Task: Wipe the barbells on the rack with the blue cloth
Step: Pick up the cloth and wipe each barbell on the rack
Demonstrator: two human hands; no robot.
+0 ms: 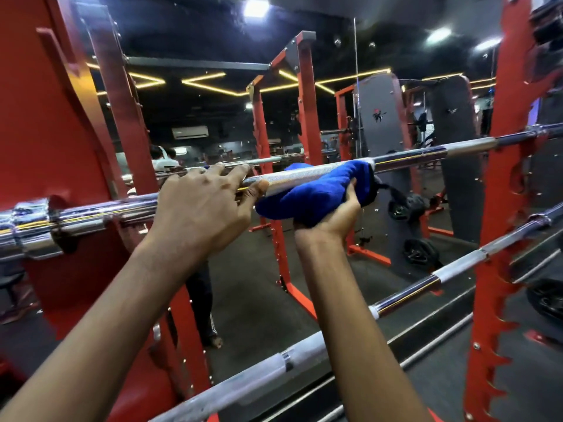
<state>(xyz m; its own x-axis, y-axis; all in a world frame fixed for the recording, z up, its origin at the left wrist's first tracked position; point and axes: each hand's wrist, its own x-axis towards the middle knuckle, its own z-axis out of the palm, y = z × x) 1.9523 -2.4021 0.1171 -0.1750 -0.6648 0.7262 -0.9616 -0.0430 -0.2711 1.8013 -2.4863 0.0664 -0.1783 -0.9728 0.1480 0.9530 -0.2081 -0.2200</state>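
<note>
A chrome barbell [426, 155] lies across the red rack at chest height, running from lower left to upper right. My left hand [201, 208] grips this bar from above, fingers curled over it. Just to its right, the blue cloth [316, 193] is wrapped under and around the bar's knurled middle. My right hand [335, 216] holds the cloth from below, palm up, pressing it against the bar. A second barbell [411, 295] rests lower on the rack, slanting across the bottom of the view.
Red rack uprights stand at the left [45, 132] and right [499, 208], the right one with toothed hooks. A mirror behind reflects more red racks, weight plates [420, 251] on a dark floor, and people far back.
</note>
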